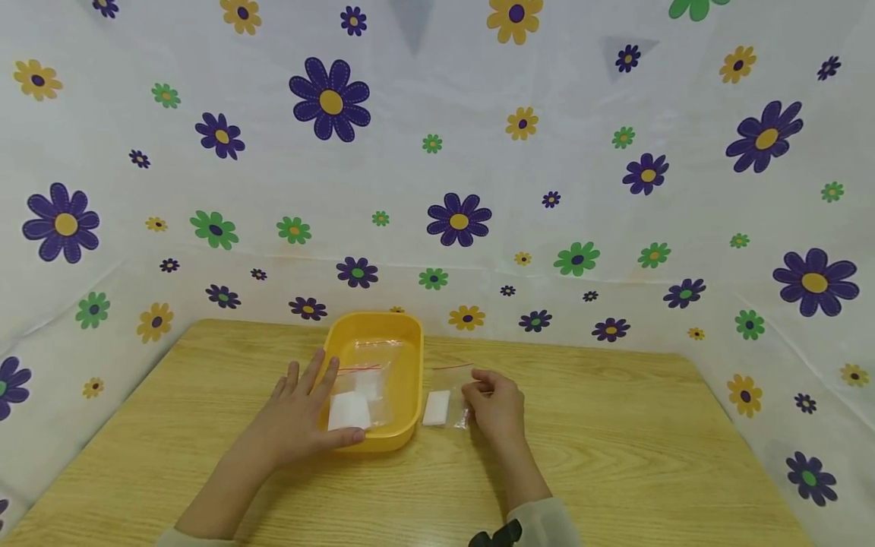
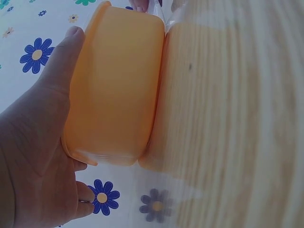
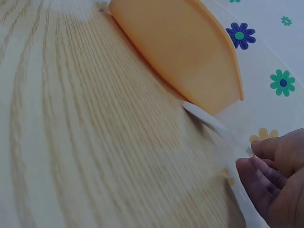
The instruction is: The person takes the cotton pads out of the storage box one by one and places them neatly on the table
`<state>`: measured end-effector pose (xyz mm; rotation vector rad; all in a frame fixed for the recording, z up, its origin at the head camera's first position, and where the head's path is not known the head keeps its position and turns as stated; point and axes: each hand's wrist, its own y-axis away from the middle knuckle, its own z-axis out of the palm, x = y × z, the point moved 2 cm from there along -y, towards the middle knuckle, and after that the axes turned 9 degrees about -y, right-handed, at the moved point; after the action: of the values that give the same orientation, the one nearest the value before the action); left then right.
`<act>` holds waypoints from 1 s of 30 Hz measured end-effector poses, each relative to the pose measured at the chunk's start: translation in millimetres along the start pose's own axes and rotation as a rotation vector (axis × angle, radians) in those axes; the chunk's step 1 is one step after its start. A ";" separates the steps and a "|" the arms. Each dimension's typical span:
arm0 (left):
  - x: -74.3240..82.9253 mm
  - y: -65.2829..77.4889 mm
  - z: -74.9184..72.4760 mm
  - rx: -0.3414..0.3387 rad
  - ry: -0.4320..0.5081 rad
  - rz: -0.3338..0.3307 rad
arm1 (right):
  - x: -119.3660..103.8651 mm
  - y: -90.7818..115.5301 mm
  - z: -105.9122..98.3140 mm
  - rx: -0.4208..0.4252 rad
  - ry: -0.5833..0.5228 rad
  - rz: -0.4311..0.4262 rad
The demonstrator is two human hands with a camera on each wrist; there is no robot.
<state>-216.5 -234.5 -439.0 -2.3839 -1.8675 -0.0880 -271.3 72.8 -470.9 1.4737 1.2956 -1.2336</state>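
Bag: the clear bag (image 1: 459, 403) is just right of the yellow tub (image 1: 393, 439), over the bench (image 1: 601, 456), with its red seal line (image 1: 453, 367) at the far edge; whether all of it is lifted, I cannot tell.
Right hand: my right hand (image 1: 499, 403) pinches the bag's right edge between thumb and fingers.
Left hand: my left hand (image 1: 294, 422) is spread, fingers along the tub's left rim, thumb along its near end.
White piece: the flat white piece (image 1: 436, 408) sits in the bag's left half, away from my pinch, so that side will probably sag or swing.
Feel: I judge it very light, the film limp and slippery, the piece stiffer and unlikely to break.
Best hold: the top corner by the seal, or across the white piece for a steadier carry.
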 end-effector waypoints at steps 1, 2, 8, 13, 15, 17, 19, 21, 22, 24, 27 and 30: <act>0.2 0.1 -0.2 -0.001 0.001 -0.001 | 0.0 0.1 -0.1 -0.002 0.013 -0.008; 0.4 0.1 -0.4 0.000 0.001 -0.001 | 0.1 0.0 -0.1 -0.005 0.027 -0.014; 0.4 0.6 -0.5 0.001 0.003 -0.005 | -1.1 0.0 0.0 -0.011 0.107 -0.046; 0.6 0.5 0.3 -0.003 0.006 -0.006 | -2.0 0.0 -0.8 -0.009 0.130 -0.060; 0.8 0.1 0.6 -0.004 0.006 -0.006 | -2.2 0.0 -1.7 -0.006 0.129 -0.065; 0.4 -0.3 0.8 -0.005 0.005 -0.009 | -3.1 -0.3 -2.8 -0.002 0.130 -0.078; 0.0 -0.7 1.4 -0.006 0.005 -0.010 | -3.2 -0.7 -3.8 0.001 0.133 -0.086; -0.4 -0.9 2.5 -0.011 0.008 -0.014 | -2.8 -1.2 -4.6 0.001 0.122 -0.089; -1.1 -0.9 3.3 -0.012 0.010 -0.015 | -2.7 -1.5 -4.8 -0.001 0.112 -0.087; -2.0 -1.2 5.1 -0.014 0.012 -0.016 | -1.8 -1.9 -4.9 -0.005 0.087 -0.078; -2.6 -1.6 5.9 -0.012 0.010 -0.016 | -1.5 -1.5 -5.0 -0.013 0.052 -0.065; -2.1 -1.4 4.4 -0.009 0.013 -0.014 | -2.4 -0.8 -5.2 -0.016 0.042 -0.056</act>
<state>-218.5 -235.7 -443.5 -2.3698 -1.8822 -0.1131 -271.3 77.4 -467.5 1.4681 1.3801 -1.2308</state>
